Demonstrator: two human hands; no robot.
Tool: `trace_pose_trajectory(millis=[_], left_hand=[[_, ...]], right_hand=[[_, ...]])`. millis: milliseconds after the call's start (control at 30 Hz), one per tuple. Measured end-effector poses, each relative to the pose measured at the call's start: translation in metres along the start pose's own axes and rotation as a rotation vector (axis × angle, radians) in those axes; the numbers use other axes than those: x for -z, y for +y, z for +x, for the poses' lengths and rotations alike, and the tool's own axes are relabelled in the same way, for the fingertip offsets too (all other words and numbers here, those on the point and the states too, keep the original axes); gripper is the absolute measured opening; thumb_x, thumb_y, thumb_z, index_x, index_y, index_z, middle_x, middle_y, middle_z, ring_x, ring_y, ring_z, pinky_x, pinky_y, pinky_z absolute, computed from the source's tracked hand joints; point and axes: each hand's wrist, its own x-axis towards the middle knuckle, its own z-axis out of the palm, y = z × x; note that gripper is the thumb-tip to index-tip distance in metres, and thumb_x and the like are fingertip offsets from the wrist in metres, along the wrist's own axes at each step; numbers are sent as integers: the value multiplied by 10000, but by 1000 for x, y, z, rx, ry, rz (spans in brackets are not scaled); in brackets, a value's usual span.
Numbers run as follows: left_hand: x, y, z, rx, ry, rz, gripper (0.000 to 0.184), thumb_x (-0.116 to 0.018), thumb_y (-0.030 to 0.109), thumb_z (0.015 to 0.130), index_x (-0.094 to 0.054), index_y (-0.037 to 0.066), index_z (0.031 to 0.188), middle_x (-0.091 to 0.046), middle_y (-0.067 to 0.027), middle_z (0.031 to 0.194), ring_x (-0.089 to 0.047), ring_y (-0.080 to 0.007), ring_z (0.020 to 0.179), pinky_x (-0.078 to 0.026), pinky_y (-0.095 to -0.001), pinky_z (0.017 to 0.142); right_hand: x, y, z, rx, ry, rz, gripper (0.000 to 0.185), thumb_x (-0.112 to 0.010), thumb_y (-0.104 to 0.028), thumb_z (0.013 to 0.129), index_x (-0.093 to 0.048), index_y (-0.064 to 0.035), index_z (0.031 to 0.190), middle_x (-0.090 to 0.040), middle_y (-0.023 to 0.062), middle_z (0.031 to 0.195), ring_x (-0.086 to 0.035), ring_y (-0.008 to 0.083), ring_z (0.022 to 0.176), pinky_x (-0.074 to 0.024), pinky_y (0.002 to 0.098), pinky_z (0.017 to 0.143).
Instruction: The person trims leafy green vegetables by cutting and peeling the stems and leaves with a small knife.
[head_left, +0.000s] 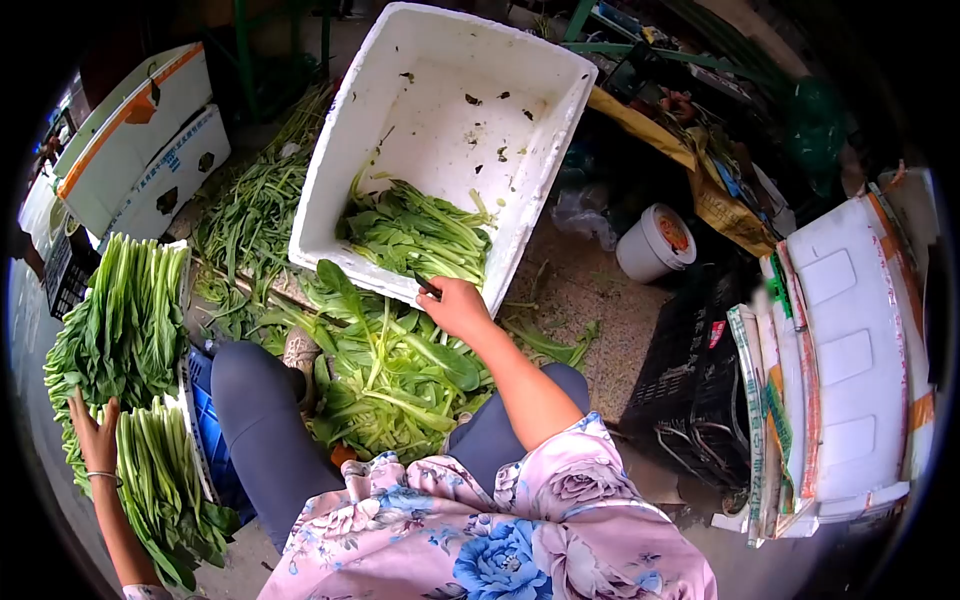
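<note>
My right hand (460, 308) is closed on a small dark object (428, 287) that looks like a handle, at the lower rim of a tilted white foam box (340, 170). Inside the box's lower end lies a bunch of leafy greens (415, 232). At the far left, my left hand (95, 435) has its fingers apart and lies on stacked greens, between an upper pile (125, 330) and a lower pile (165, 480). Loose leaves (390, 375) cover the floor between my legs.
More greens (255, 215) lie left of the foam box. White boxes (165, 150) stand at the upper left. To the right are a white bucket (645, 248), a black crate (695, 370) and stacked foam boxes (845, 340). A blue crate (215, 430) supports the left piles.
</note>
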Motion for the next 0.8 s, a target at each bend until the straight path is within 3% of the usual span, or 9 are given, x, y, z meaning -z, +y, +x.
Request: trace_pose_trajectory(millis=[133,167,333,500,533,633,667,733,800], left_hand=[[105,313,-53,-136,-570,-1094,504,-621,207,809,-465,2,1243,-558,-125,1175,-498,-187,1130,-377,-299,960],[113,350,-62,-267,-732,-1224,559,-632,291,793,-465,-22,1224,-582,-136,1133,-545,-197,1074,-413,-306,925],[135,469,-99,-824,-1483,-1472,520,-624,10,740,-448,-55,1226,-617,-177,1030,-599,-214,997,-419,-308,929],[138,500,-118,-1463,-1189,-1697,269,-539,170,734,-513,-27,915,-538,-174,853,-534,-318,833,-431,-369,754],[134,495,-106,-1313,-1497,-1735,285,-538,152,772,-514,-27,992,-583,-166,885,-579,-276,838,-464,-339,743],[109,494,-99,-1366,-1313,-1856,353,-555,36,773,-490,-16,1116,-660,-116,862,-629,-229,850,-482,-300,699],[102,488,-86,-1129,-1623,-1812,507,-603,17,749,-417,-17,1219,-639,-131,933,-608,-215,910,-438,-310,816],[70,477,-61,-891,-1709,-1605,662,-649,9,731,-347,-12,1320,-616,-143,1002,-586,-193,959,-409,-316,916],[6,473,-46,-738,-1403,-1321,627,-654,69,756,-370,4,1311,-611,-136,995,-580,-180,942,-450,-306,858]], right_hand=[[-8,12,4,22,8,-13,234,-625,-279,761,-634,-67,861,-618,156,712,-602,314,672,-459,399,613],[-8,10,3,30,-2,-22,234,-625,-279,761,-634,-67,861,-618,156,712,-602,314,672,-459,399,613],[-6,8,2,-4,-13,-2,243,-633,-267,765,-643,-56,886,-621,131,692,-596,261,620,-454,349,589],[0,16,-4,43,30,-9,270,-633,-268,776,-642,-51,937,-631,162,733,-614,304,678,-468,365,628],[3,18,-5,34,28,-12,275,-629,-265,780,-638,-47,947,-630,178,752,-616,326,710,-471,380,651],[13,16,-12,26,38,-9,277,-625,-261,780,-637,-46,954,-629,182,754,-614,333,715,-471,384,653],[16,13,-14,-17,22,-37,279,-625,-259,778,-637,-44,956,-628,185,760,-610,342,718,-471,392,656],[14,25,-14,9,32,42,274,-614,-254,785,-632,-61,979,-626,190,769,-608,352,728,-469,404,658],[15,22,-18,-1,24,15,239,-600,-215,799,-628,-82,995,-626,188,781,-608,354,748,-469,408,668]])
